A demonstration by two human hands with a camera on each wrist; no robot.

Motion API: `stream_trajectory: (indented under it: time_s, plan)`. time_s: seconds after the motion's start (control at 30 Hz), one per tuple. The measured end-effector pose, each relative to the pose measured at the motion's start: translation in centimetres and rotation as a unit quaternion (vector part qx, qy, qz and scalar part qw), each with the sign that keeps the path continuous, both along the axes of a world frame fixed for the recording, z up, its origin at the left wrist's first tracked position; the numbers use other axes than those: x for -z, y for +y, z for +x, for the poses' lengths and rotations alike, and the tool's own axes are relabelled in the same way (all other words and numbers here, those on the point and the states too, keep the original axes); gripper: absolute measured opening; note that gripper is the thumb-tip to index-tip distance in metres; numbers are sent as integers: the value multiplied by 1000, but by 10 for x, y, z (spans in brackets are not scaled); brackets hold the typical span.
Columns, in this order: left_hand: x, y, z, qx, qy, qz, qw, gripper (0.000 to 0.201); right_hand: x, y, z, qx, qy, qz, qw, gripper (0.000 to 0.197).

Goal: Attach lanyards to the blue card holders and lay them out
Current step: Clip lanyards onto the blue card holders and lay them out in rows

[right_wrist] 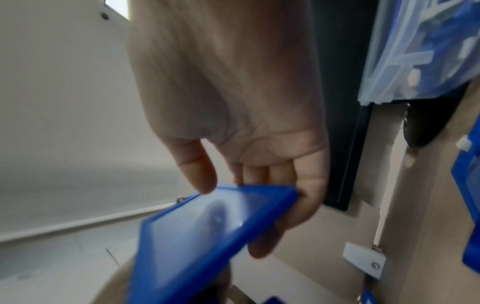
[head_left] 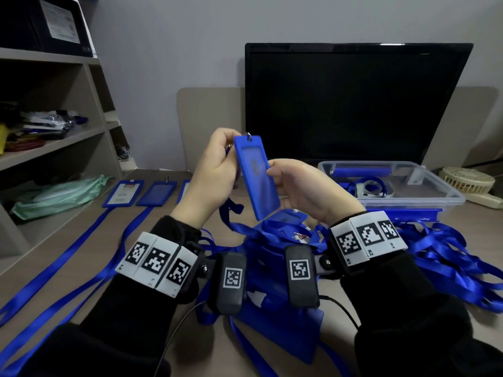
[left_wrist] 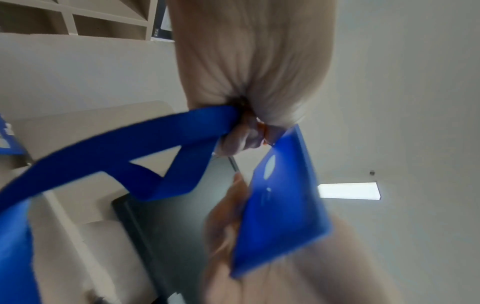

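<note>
- Head view: your right hand (head_left: 304,190) holds a blue card holder (head_left: 257,178) up over the desk (head_left: 89,227), thumb on its face and fingers curled behind its lower half. Your left hand (head_left: 215,170) is closed at the holder's top edge, pinching the clip end of a lanyard (head_left: 231,208) whose ribbon hangs down below it. A small metal ring shows at the holder's top slot; whether the clip is fully latched you cannot tell here.
- Still in the head view, two finished holders (head_left: 140,193) lie side by side at the far left of the desk with their ribbons running toward you, and the edge of a third shows behind your left hand. A tangled pile of loose lanyards (head_left: 435,251) and more holders sits under and to the right of your wrists, with a clear plastic box (head_left: 424,186) behind. Judged from that, you are early: most of the batch is left.
- Left wrist view: your fingers are bunched tight on the ribbon where it meets the holder's top corner; the clip itself is hidden.
- Right wrist view: your thumb and fingers clamp the holder's edge, window side toward the camera.
</note>
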State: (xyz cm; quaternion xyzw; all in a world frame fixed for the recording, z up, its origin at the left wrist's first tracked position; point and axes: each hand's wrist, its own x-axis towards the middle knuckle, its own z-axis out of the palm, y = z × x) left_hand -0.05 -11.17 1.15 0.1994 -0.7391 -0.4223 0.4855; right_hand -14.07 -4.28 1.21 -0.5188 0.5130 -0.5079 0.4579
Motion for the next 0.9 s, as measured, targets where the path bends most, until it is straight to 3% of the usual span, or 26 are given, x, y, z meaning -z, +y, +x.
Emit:
stream_trajectory:
  time_s: [0.13, 0.3, 0.4, 0.57, 0.7, 0.9]
  plan:
    - [-20, 8, 15, -14, 79, 1, 997, 15, -6, 2, 9, 22, 132, -41, 990, 21]
    - [-36, 17, 30, -16, 120, 12, 993, 11, -28, 4, 36, 40, 13, -156, 987, 20]
    - [-44, 26, 43, -3, 77, -15, 997, 26, -46, 4, 57, 51, -60, -204, 976, 18]
    - [-50, 37, 73, 16, -1, -26, 1000, 18, -68, 6, 88, 85, -80, -265, 957, 20]
    - [-50, 34, 119, -36, -55, -12, 998, 20, -74, -2, 112, 124, -104, -310, 937, 19]
    - [-50, 27, 195, -107, -97, -2, 989, 21, -76, -30, 154, 140, -156, -254, 944, 21]
